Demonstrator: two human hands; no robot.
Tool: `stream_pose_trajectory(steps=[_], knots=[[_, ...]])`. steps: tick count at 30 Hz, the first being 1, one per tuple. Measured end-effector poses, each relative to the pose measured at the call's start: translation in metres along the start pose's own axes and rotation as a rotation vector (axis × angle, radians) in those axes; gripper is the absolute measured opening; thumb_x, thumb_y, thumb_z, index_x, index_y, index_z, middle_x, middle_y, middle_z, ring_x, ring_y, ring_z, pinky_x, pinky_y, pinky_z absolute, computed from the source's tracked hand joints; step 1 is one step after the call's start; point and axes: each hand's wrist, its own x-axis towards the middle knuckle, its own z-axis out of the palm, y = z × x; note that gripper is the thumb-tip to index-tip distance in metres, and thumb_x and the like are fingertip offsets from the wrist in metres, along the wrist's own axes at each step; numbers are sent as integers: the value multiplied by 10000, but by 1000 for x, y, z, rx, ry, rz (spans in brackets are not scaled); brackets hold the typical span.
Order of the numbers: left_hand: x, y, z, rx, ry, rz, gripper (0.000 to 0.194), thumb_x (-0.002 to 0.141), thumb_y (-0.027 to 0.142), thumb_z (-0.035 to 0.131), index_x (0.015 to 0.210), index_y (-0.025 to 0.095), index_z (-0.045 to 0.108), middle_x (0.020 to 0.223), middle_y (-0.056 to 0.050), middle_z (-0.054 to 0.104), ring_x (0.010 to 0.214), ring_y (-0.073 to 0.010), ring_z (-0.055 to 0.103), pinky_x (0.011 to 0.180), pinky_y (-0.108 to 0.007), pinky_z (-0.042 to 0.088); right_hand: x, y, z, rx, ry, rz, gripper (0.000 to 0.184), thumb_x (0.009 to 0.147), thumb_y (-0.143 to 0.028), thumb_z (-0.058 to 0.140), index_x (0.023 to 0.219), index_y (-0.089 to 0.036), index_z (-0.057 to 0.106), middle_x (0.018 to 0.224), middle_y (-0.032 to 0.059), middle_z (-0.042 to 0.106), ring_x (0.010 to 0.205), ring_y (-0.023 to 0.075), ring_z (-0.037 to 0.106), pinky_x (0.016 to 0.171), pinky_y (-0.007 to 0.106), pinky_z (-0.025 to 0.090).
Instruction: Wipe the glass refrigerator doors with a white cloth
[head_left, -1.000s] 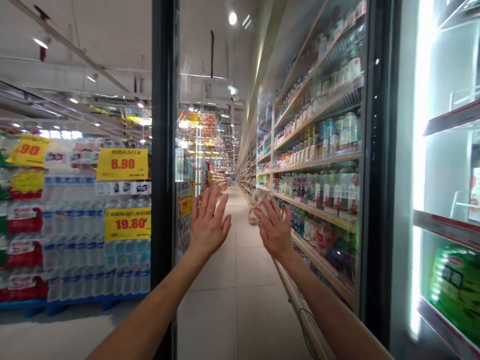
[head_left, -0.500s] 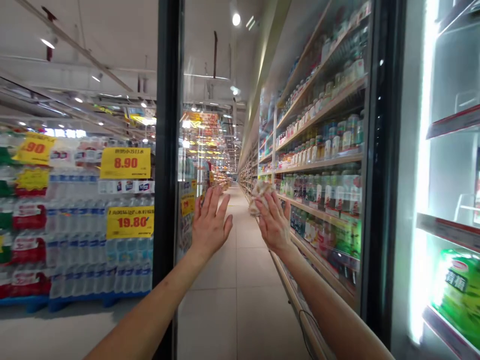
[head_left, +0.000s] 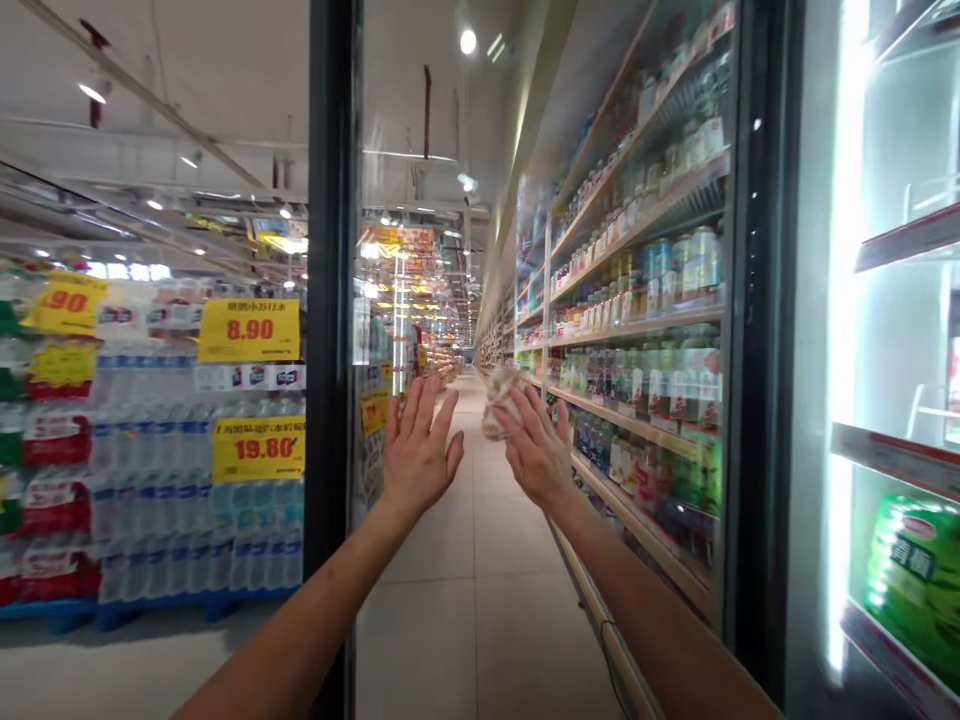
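In front of me stands a glass door (head_left: 420, 620) in a dark frame (head_left: 332, 300). My left hand (head_left: 421, 450) lies flat against the pane, its fingers apart and holding nothing. To its right, my right hand (head_left: 538, 455) presses a crumpled, pale patterned cloth (head_left: 496, 405) to the glass. The cloth shows beyond the fingertips, and the rest of it is hidden under the hand.
Stacked water bottles (head_left: 165, 500) with yellow price signs (head_left: 249, 330) stand to the left. Shelves of drinks (head_left: 637, 320) and a tiled floor appear in the glass. At right is a lit cooler with a green package (head_left: 915, 580) on a shelf (head_left: 892, 660).
My right hand has slid the cloth a little to the left across the glass, towards my left hand. My left hand has stayed nearly in place.
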Motion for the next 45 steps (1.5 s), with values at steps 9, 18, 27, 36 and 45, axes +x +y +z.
stream_pose_trajectory(steps=[9, 18, 27, 36, 45], knots=[[0, 0, -2, -11, -10, -7, 497, 805, 275, 493, 1287, 196, 402, 1403, -109, 326, 1338, -231, 198, 1080, -467, 156, 2, 31, -3, -48, 158, 418, 455, 855, -242, 349, 1307, -217, 389, 1396, 113, 363, 1322, 226, 265, 1060, 501, 176], [0, 0, -4, -39, -26, -13, 518, 798, 270, 499, 1300, 216, 384, 1411, -98, 313, 1337, -232, 203, 1082, -465, 147, -38, 42, -9, -70, 93, 285, 476, 835, -217, 392, 1310, -252, 381, 1374, 93, 401, 1311, 220, 292, 1062, 507, 162], [0, 23, 2, -27, -38, 11, 462, 806, 270, 495, 1253, 170, 434, 1400, -138, 326, 1332, -250, 212, 1077, -490, 132, -54, 49, -9, -75, 154, 373, 445, 832, -225, 388, 1274, -225, 433, 1374, 114, 393, 1310, 235, 290, 1040, 488, 229], [-10, 72, 18, -114, -174, 167, 479, 811, 284, 493, 1281, 248, 415, 1408, -58, 326, 1331, -228, 224, 1092, -468, 95, -79, 106, -25, -179, 201, 661, 467, 846, -255, 351, 1310, -208, 380, 1374, 149, 381, 1296, 260, 311, 1009, 557, 223], [-10, 70, 21, -108, -169, 160, 492, 812, 282, 490, 1294, 248, 397, 1401, -68, 337, 1329, -233, 225, 1086, -486, 101, -103, 79, -26, -135, 49, 356, 429, 827, -210, 407, 1252, -246, 447, 1367, 106, 405, 1297, 229, 319, 1045, 509, 204]])
